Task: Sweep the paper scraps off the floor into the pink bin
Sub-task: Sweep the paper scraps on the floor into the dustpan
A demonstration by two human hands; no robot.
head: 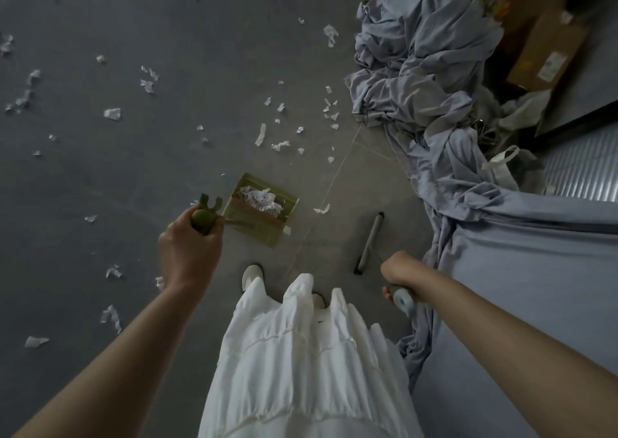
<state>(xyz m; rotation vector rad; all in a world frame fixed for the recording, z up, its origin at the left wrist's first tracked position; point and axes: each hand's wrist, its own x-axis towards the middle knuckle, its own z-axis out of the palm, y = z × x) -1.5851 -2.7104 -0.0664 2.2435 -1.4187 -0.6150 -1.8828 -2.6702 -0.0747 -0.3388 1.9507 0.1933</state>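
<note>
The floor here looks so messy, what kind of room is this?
Probably a storeroom or workroom, hard to say. The floor is bare grey, a heap of blue-grey cloth lies crumpled beside cardboard boxes, and paper scraps are scattered about.

Your grey floor [100, 176], white paper scraps [112, 113] scattered across it, green dustpan [261, 210] resting on it with scraps inside, crumpled blue-grey cloth [424, 53] heaped at right, cardboard box [545, 53] beyond
</note>
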